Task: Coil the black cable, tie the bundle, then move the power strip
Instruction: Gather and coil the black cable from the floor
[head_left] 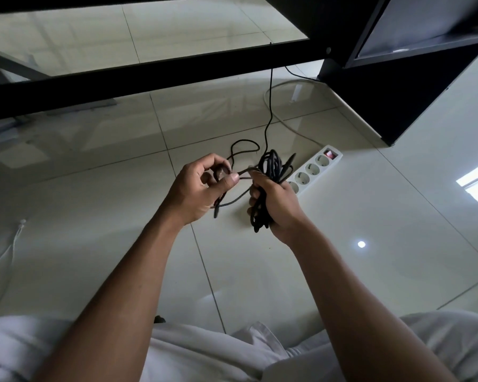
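Note:
My right hand (278,208) grips a bundle of coiled black cable (272,165), whose loops stick out above and below the fist. My left hand (202,186) pinches a loose strand of the same cable between thumb and fingers, just left of the bundle. A free loop (244,146) arcs beyond the left hand, and one strand (271,100) runs up to the black table frame. The white power strip (313,168) lies on the floor tiles behind my right hand, its red switch at the far end; its near end is hidden by the hand.
A glass table with a black frame (149,78) spans the top. A black cabinet (392,86) stands at the right. The strip's white cord (287,125) curves over the tiles toward the cabinet. Another thin white cord (14,241) lies at the left. My white-clad knees fill the bottom.

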The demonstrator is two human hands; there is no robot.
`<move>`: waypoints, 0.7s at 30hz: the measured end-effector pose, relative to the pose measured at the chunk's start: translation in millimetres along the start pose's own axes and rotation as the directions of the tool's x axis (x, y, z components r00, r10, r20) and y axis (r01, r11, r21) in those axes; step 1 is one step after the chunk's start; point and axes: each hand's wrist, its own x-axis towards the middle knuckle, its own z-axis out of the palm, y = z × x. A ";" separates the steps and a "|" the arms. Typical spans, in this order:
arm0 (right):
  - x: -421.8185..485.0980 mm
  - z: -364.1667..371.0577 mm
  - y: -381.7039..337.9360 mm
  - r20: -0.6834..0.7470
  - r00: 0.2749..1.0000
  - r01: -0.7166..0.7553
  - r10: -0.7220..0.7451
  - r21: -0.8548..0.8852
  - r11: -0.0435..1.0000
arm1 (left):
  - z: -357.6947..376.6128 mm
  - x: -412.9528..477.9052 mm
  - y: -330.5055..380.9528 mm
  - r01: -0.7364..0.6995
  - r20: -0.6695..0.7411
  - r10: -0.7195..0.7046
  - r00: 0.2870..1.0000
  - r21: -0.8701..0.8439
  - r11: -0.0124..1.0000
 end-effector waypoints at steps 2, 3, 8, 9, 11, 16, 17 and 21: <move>0.4 0.8 -0.2 0.003 1.000 0.018 -0.018 0.052 0.999 | 2.2 -0.8 -1.0 -0.027 -0.027 0.031 0.999 0.129 0.991; 0.3 1.9 0.3 0.012 0.999 0.029 -0.030 0.074 0.997 | 3.3 -1.7 -0.7 -0.035 -0.023 0.039 0.999 0.172 0.985; -1.3 6.7 3.7 0.043 0.994 0.090 -0.097 0.130 0.987 | 6.1 -1.8 1.4 -0.021 0.074 0.017 0.997 0.056 0.998; -1.7 7.4 3.3 0.032 0.994 0.097 -0.102 0.139 0.985 | 5.8 -1.9 2.4 0.010 0.106 -0.009 0.994 -0.006 1.000; -2.2 7.7 0.7 -0.012 0.996 0.094 -0.094 0.195 0.976 | 4.8 -2.6 4.4 0.028 0.162 -0.022 0.987 -0.035 0.999; 1.3 2.5 -2.9 -0.060 0.997 0.059 -0.041 0.338 0.939 | 6.4 -4.3 -2.5 -0.040 0.198 0.000 0.980 0.198 0.979; 1.3 2.2 -2.8 -0.055 0.998 0.052 -0.035 0.347 0.936 | 7.7 -5.1 -3.7 -0.074 0.200 0.025 0.979 0.240 0.968; -2.9 6.2 -3.8 0.000 0.999 0.038 -0.041 0.324 0.945 | 16.3 -7.7 -0.6 -0.112 0.212 0.049 0.976 0.295 0.949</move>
